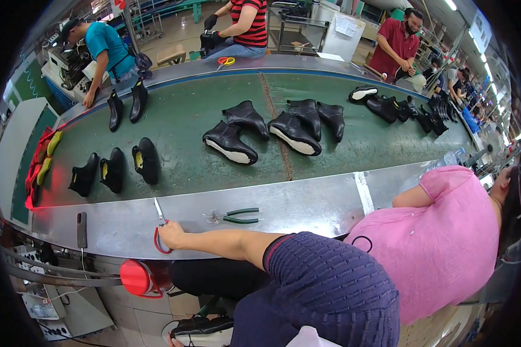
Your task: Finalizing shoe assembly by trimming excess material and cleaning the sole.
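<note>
My right hand [172, 234] reaches out to the left along the metal ledge [307, 202] of the conveyor, my forearm bare below a dark blue knit sleeve. It is closed on the red handles of a pair of scissors [158, 215] whose blades point away from me and rest on the ledge. Green-handled pliers [237, 216] lie just right of the hand. My left hand is out of sight.
Several black ankle boots [230, 141] lie on the green belt [179, 115]; smaller ones [111, 169] lie to the left. A person in pink [446, 231] leans on the ledge at my right. Other workers stand across the belt. A dark phone [81, 229] lies on the ledge.
</note>
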Available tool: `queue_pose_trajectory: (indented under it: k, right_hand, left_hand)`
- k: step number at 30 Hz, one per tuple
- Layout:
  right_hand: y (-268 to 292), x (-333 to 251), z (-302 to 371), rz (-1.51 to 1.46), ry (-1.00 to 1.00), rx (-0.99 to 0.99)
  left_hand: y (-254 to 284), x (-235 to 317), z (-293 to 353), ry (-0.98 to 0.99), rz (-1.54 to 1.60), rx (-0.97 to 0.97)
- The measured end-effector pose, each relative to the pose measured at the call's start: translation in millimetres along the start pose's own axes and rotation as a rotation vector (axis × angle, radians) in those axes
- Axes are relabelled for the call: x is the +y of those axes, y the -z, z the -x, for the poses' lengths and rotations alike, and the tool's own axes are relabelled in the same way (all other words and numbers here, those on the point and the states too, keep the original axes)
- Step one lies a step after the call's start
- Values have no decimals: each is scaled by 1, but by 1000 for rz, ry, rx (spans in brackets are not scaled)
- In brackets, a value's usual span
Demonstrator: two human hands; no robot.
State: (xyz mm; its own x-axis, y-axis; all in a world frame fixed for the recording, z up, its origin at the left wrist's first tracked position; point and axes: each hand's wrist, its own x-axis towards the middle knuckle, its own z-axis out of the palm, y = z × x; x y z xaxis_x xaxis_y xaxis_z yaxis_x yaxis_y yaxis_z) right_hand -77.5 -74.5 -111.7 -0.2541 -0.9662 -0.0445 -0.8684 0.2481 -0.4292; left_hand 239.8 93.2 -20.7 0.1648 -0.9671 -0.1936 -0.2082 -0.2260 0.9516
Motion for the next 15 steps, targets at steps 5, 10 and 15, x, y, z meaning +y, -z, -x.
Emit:
queue_pose_trajectory:
  k: [5, 10, 15]
  right_hand:
    - [-10, -17, -3, -62, -64, -72]
    - [-13, -16, -10, -89, -64, -34]
    - [-13, -14, -11, -177, -101, 62]
  left_hand:
    - [13, -25, 18, 44, -19, 60]
    - [7, -76, 11, 95, 2, -33]
    - [9, -106, 18, 170, 12, -111]
